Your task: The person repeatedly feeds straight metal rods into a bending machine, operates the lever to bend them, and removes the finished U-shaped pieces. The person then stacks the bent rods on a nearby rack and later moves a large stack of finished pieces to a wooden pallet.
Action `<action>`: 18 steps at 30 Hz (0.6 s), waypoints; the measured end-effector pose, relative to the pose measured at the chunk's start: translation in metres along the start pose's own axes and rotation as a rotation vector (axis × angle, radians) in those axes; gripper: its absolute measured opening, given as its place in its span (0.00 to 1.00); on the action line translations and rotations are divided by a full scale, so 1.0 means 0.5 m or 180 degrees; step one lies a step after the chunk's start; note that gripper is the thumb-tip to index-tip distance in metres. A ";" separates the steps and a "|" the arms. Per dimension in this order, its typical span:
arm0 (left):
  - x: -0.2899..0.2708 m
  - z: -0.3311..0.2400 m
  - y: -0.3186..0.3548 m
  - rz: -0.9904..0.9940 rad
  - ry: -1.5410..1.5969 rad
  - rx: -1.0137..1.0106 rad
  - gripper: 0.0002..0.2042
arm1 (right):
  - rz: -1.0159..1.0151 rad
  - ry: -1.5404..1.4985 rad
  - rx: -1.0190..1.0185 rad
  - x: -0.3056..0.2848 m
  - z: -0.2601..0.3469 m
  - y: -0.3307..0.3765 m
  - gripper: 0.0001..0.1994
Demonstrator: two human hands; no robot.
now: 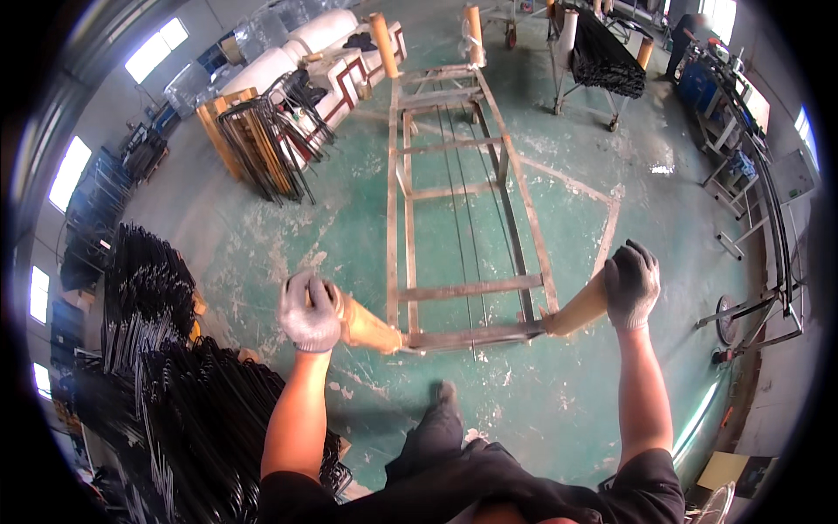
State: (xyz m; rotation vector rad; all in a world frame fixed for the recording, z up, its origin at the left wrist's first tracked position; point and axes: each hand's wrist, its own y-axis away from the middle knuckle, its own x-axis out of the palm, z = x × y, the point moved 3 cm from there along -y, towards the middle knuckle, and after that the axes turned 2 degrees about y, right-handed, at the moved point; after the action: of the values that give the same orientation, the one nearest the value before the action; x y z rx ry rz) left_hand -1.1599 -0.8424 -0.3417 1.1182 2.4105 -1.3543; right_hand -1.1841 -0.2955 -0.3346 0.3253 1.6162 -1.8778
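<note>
My left hand (pixel 310 312), in a grey work glove, is closed over the top of a tan, tube-covered post (pixel 370 329) at the near left corner of a long metal cart frame (pixel 476 291). At the near right corner, my right hand (pixel 633 284), gloved alike, grips the top of the matching post (pixel 578 309). Crossbars span the cart, and thin rods run lengthwise down its middle. The green floor shows through the open frame. Both arms are stretched forward, and the cart's wheels are hidden from me.
Two more tan posts, one far left (pixel 383 44) and one far right (pixel 474 35), rise from the cart's other end. Bundled black metal parts (pixel 209 410) crowd my left. Leaning frames (pixel 262 140) stand farther off. A loaded rack (pixel 607 65) and a distant person (pixel 683 39) are at the far right.
</note>
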 end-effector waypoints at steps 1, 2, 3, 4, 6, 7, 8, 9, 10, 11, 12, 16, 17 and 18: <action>0.022 0.012 -0.003 0.0044 -0.0063 0.0243 0.05 | 0.0072 0.0017 0.0016 0.023 -0.008 -0.004 0.12; 0.054 0.030 -0.040 -0.0148 -0.0031 0.0130 0.05 | 0.0044 0.0032 0.0006 0.046 -0.011 -0.032 0.13; 0.080 0.052 -0.066 -0.0299 -0.0020 0.0000 0.04 | 0.0015 0.0049 -0.0001 0.068 -0.013 -0.063 0.13; 0.110 0.063 -0.095 -0.0233 -0.0125 0.0018 0.04 | 0.0069 0.0084 -0.0072 0.089 -0.019 -0.089 0.13; 0.153 0.087 -0.156 -0.0218 -0.0424 0.0175 0.03 | 0.0102 0.0060 -0.0029 0.138 -0.007 -0.141 0.12; 0.180 0.095 -0.180 -0.0277 -0.0520 0.0160 0.02 | 0.0105 0.0059 -0.0014 0.161 -0.004 -0.167 0.12; 0.212 0.094 -0.214 -0.0338 -0.0603 0.0134 0.02 | 0.0211 0.0118 0.0042 0.188 -0.012 -0.200 0.12; 0.245 0.095 -0.245 -0.0399 -0.0689 0.0106 0.02 | 0.0051 0.0283 -0.0085 0.226 -0.022 -0.231 0.11; 0.275 0.098 -0.278 -0.0490 -0.0692 0.0387 0.00 | 0.0131 0.0320 -0.0133 0.254 -0.024 -0.264 0.11; 0.305 0.096 -0.314 -0.0440 -0.0720 0.0461 0.00 | 0.0200 0.0362 -0.0175 0.279 -0.031 -0.295 0.11; 0.334 0.092 -0.351 -0.0394 -0.0750 0.0533 0.01 | 0.0130 0.0371 -0.0178 0.315 -0.052 -0.326 0.12; 0.440 0.088 -0.462 0.0009 -0.1011 0.0722 0.02 | 0.0934 0.0711 0.0070 0.423 -0.079 -0.447 0.19; 0.460 0.091 -0.481 0.0150 -0.1154 0.0746 0.03 | 0.0985 0.0718 0.0165 0.448 -0.080 -0.475 0.19; 0.489 0.101 -0.502 0.0390 -0.1177 0.0749 0.05 | 0.1035 0.0726 0.0258 0.475 -0.076 -0.505 0.20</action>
State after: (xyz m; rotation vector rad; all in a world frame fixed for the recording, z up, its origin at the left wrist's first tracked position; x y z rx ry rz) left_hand -1.5128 -0.8307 -0.3169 0.9439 1.9330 -1.6652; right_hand -1.5270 -0.3183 -0.2753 0.8122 1.5238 -1.7044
